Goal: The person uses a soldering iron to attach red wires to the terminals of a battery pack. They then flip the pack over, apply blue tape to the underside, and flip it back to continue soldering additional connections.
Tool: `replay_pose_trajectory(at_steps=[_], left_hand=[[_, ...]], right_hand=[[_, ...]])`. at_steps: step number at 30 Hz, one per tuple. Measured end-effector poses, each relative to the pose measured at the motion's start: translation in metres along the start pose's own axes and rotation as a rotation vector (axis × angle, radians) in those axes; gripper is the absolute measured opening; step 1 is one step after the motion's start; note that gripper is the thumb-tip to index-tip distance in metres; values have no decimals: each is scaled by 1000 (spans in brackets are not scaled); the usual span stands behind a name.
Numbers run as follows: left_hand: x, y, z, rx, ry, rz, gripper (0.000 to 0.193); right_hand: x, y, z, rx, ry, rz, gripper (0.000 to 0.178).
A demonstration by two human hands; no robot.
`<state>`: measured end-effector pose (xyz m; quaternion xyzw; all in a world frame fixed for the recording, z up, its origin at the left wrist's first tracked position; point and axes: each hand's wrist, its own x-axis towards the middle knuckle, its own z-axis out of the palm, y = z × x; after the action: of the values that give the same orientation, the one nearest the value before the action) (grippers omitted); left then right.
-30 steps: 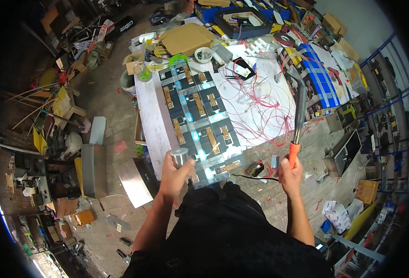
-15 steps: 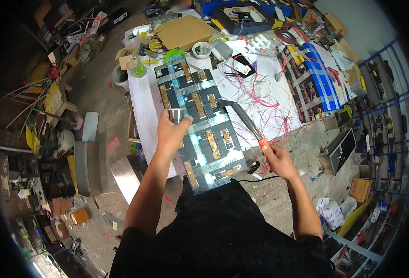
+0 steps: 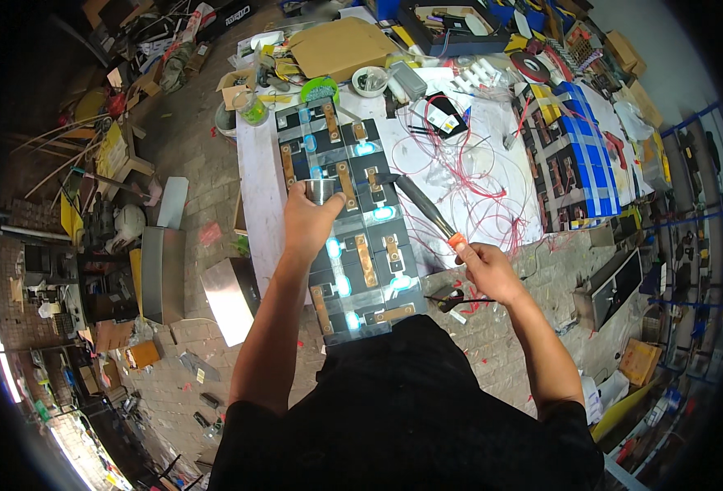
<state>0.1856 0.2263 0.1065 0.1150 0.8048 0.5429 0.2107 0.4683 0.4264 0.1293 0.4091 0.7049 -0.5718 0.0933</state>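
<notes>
1. Pack (image 3: 349,225): black block with copper strips (image 3: 344,185), centre of the frame. Lies lengthwise on the desk (image 3: 262,172), lower end up against the person's black clothing and seemingly past the desk edge. Strip side faces up, so probably laid that way for reach.
2. Left hand (image 3: 309,225), left of centre: thumb and fingers wrapped round a metal cylinder (image 3: 320,191), over the pack's left column. Cylinder looks upright; likely gripped by its sides to keep it so. Contents, if any: can't tell.
3. Right hand (image 3: 492,272), right of centre: clasped on the orange grip (image 3: 457,240) of an iron (image 3: 425,206). Held at the grip end, presumably to stay clear of the metal shaft.
4. Iron slants up-left; dark tip at a right-column strip. Touching or just above: can't tell. Slant seems to keep hand and forearm off the pack.
5. Red wires (image 3: 492,192) loose right of the pack, apart from both hands.
6. Green bowl (image 3: 320,87) just beyond the pack's upper end; white bowl (image 3: 370,79) beside it, upper middle.
7. Blue-taped block (image 3: 595,155), upper right; tape possibly binds it together.
</notes>
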Motion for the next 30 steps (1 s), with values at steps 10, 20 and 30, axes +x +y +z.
replay_pose_trajectory(at_steps=[10,20,30], left_hand=[[11,5,4,56,-3,-42,47],[20,-6,7,-10,6,4,46],[20,-8,4,-22,9,-19,46]], right_hand=[[6,-6,-10,-79,-9,3,65],[5,-19,-17,-234,7,-28,73],[-2,-25,-13,-237,12,-26,66]])
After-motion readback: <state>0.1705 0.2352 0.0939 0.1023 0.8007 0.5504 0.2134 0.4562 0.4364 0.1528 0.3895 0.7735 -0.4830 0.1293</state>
